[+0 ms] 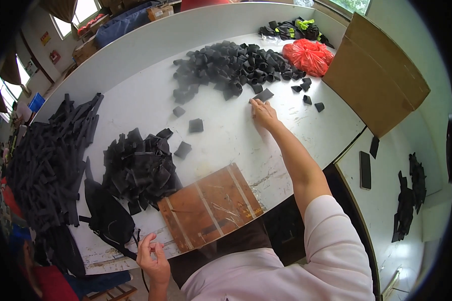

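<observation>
Right hand on white table

A: Hands? Two in view, left hand at the near edge, right hand out by the far pile.

B: Piles of black pieces?

A: Three. One strip heap at the left, one middle pile, one far pile (too dense to count pieces in any of them).

B: Loose squares?

A: Four lie between the piles; four more sit right of the far pile.

B: Boards, bags?

A: One brown board, one cardboard sheet, one red bag, one black pouch. One phone on the side table.
</observation>
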`<control>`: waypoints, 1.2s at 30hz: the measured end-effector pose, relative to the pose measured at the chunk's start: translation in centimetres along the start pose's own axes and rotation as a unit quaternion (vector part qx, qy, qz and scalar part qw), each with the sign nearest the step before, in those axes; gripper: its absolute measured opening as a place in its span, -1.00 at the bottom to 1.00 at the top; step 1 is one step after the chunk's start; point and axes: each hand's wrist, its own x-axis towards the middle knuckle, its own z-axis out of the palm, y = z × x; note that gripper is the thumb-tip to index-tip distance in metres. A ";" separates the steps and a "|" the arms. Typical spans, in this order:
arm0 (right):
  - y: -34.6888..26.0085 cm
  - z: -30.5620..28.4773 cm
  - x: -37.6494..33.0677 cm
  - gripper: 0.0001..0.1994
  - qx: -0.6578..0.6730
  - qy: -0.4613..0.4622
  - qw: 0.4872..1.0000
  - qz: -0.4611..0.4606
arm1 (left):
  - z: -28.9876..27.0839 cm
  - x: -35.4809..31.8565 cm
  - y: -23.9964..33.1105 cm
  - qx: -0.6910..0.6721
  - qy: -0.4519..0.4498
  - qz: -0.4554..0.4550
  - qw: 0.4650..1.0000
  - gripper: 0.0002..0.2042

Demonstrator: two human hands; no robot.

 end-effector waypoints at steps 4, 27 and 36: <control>3.7 1.2 -0.5 -0.88 -0.032 0.096 0.995 0.009 | 2.6 0.0 0.7 -0.002 -0.055 0.036 0.998 -0.76; 2.3 6.2 -48.9 -0.74 0.123 -0.132 0.882 0.435 | 6.4 -4.9 0.1 -0.140 -0.126 0.007 0.982 -0.81; 6.1 13.7 -64.9 -0.46 0.190 -0.105 0.493 0.842 | 8.7 -7.3 0.1 -0.109 -0.209 -0.067 0.969 -0.80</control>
